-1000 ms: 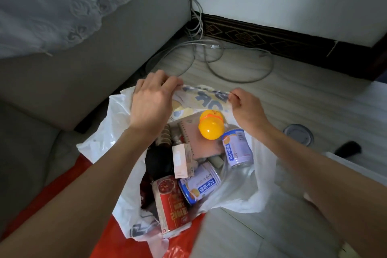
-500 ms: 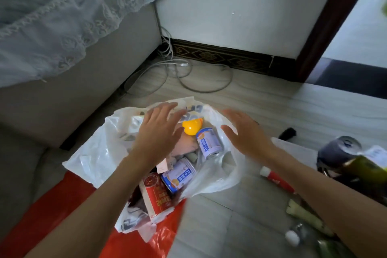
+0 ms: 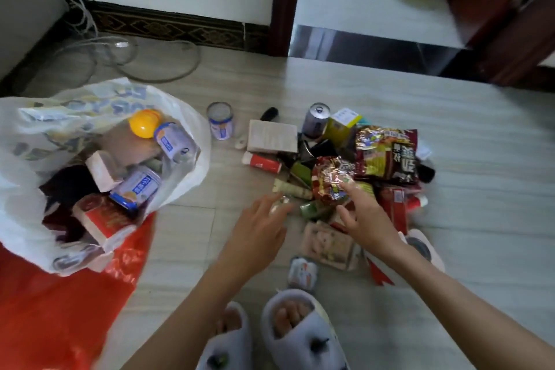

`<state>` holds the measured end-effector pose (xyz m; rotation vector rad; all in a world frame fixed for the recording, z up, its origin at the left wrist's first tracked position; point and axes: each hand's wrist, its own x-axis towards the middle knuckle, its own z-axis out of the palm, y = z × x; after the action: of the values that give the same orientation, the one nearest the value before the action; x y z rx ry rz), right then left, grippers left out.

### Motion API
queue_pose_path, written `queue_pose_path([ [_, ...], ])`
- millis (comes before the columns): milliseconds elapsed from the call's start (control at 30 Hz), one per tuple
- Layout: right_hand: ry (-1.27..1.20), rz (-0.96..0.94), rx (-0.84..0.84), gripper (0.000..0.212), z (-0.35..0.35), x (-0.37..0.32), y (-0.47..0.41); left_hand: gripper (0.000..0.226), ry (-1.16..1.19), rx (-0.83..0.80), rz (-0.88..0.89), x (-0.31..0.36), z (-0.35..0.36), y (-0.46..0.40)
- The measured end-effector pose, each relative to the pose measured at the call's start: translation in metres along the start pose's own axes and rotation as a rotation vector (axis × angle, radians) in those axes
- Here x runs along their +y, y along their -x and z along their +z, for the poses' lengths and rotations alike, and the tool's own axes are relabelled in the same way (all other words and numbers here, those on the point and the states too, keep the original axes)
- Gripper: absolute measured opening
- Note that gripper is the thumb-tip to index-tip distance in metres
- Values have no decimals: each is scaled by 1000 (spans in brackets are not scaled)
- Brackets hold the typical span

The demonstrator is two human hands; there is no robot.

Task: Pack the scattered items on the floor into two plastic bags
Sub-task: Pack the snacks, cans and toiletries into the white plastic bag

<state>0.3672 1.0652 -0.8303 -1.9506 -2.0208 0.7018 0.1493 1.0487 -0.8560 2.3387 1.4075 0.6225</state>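
A white plastic bag (image 3: pixel 27 213) lies open at the left, holding cans, small boxes and a yellow ball (image 3: pixel 143 123). A red plastic bag (image 3: pixel 54 303) lies flat under it. A pile of scattered items sits on the floor at centre right: snack packets (image 3: pixel 386 153), a red tube (image 3: pixel 264 163), a grey box (image 3: pixel 271 136), a can (image 3: pixel 316 120). My left hand (image 3: pixel 258 228) hovers with fingers spread, over a small clear bottle (image 3: pixel 277 204). My right hand (image 3: pixel 365 213) reaches over the pile, index finger at a red snack packet (image 3: pixel 329 180). Neither hand holds anything.
A lone can (image 3: pixel 220 120) stands between the bag and the pile. Cables (image 3: pixel 156 69) coil near the wall at the back. A doorway with a dark frame (image 3: pixel 282 3) opens behind the pile. My slippered feet (image 3: pixel 270 333) stand at the bottom.
Both hands left the white bag and swung right to the pile on the floor. The view turned right, bringing the scattered items and the doorway into sight.
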Motion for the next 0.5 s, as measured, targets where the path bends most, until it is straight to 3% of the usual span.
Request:
queue_pose_path([
  [100,101,43,1,45,-10,31,15,49,7,-88,19,-1,15,2],
  [200,215,92,42,41,-19,53,23,53,6,-117,-73,-10,26,3],
  [267,299,131,-5,47,-22,63,26,52,-13,-164,-119,-11,36,2],
  [400,344,314,-209,73,-22,82,33,53,-41,-295,-53,-2,68,-6],
  [500,305,387,-204,72,-12,91,41,56,-68,-368,-28,8,85,-24],
])
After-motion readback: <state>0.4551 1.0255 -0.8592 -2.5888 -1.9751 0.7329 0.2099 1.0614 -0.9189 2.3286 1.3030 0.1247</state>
